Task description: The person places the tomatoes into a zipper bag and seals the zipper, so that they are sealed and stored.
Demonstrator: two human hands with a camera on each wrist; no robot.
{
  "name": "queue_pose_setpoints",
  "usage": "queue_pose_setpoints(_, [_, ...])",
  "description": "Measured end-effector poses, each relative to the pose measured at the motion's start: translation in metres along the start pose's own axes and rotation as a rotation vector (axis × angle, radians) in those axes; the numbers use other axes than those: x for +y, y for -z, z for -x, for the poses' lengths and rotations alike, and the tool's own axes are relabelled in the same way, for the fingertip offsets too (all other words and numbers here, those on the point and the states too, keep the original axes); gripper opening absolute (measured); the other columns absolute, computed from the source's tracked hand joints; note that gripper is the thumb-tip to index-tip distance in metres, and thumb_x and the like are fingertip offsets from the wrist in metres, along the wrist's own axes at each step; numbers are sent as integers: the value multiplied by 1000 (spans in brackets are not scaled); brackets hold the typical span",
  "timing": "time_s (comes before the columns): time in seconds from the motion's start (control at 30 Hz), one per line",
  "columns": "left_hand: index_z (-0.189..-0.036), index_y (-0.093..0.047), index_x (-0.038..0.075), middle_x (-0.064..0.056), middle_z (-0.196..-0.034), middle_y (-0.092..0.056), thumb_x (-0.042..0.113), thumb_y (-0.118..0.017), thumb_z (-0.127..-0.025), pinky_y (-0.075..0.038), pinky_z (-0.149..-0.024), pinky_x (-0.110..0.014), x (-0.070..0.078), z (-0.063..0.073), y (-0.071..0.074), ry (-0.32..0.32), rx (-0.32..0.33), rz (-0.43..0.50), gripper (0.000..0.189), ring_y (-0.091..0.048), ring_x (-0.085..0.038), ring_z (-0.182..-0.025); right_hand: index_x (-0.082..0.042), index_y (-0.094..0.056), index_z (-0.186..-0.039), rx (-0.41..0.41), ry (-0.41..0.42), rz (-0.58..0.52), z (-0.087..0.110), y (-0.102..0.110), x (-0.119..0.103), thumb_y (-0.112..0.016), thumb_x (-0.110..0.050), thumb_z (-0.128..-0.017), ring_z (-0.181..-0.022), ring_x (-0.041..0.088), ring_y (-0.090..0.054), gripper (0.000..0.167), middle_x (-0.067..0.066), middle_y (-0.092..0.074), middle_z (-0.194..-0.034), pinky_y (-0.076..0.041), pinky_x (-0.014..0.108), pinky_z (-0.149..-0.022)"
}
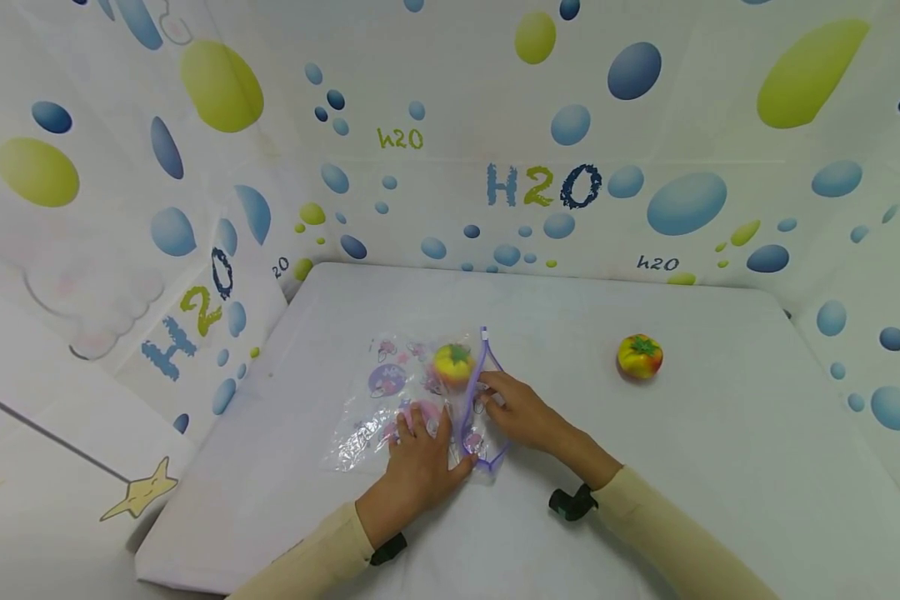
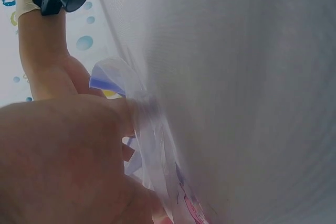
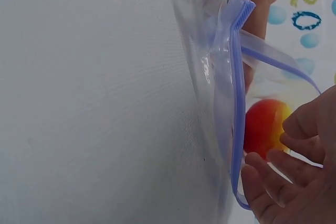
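A clear zip bag (image 1: 360, 417) with pink and purple prints lies on the white table, its purple zip (image 1: 468, 408) spread apart at the right end. Inside it sits a yellow-and-red toy persimmon (image 1: 452, 363) with a green top. My left hand (image 1: 420, 471) rests on the bag's near side, fingers spread, the thumb at the lower corner of the mouth. At the bag's mouth is my right hand (image 1: 521, 412), its fingers loosely bent. In the right wrist view those fingers (image 3: 273, 179) stand beside the zip edge, near the persimmon (image 3: 265, 127), holding nothing.
A second toy persimmon (image 1: 640, 357) lies on the table (image 1: 720, 433) to the right of the bag. Walls (image 1: 450, 100) printed with blue and green dots stand behind the table and at both sides. Both wrists carry small black cameras.
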State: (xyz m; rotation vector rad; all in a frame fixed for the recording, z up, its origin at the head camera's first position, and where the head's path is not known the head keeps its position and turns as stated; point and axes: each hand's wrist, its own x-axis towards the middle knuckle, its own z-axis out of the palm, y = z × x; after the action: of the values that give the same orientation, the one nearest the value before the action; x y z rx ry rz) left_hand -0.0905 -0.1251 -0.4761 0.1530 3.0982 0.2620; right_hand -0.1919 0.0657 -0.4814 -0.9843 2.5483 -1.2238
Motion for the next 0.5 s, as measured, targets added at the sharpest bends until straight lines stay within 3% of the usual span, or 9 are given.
queue_pose_setpoints(0.33, [-155, -49, 4, -46, -148, -45, 59, -67, -95, -48, -101, -72, 0, 2, 1, -4, -2, -3, 82, -45, -67, -136, 0, -55, -138, -19, 26, 57, -8, -3, -1, -52, -7, -107, -134, 34, -59, 32, 19, -59, -144, -51, 49, -109])
queue_pose_setpoints(0.5, [-155, -49, 4, -46, -147, -45, 58, -67, -96, -48, -101, -72, -1, 2, 0, -12, 5, 2, 82, -46, -67, -135, 1, -52, -149, -53, 56, 60, -11, -3, 0, -47, -4, -109, -144, 36, -51, 41, 21, -55, -152, -43, 50, -117])
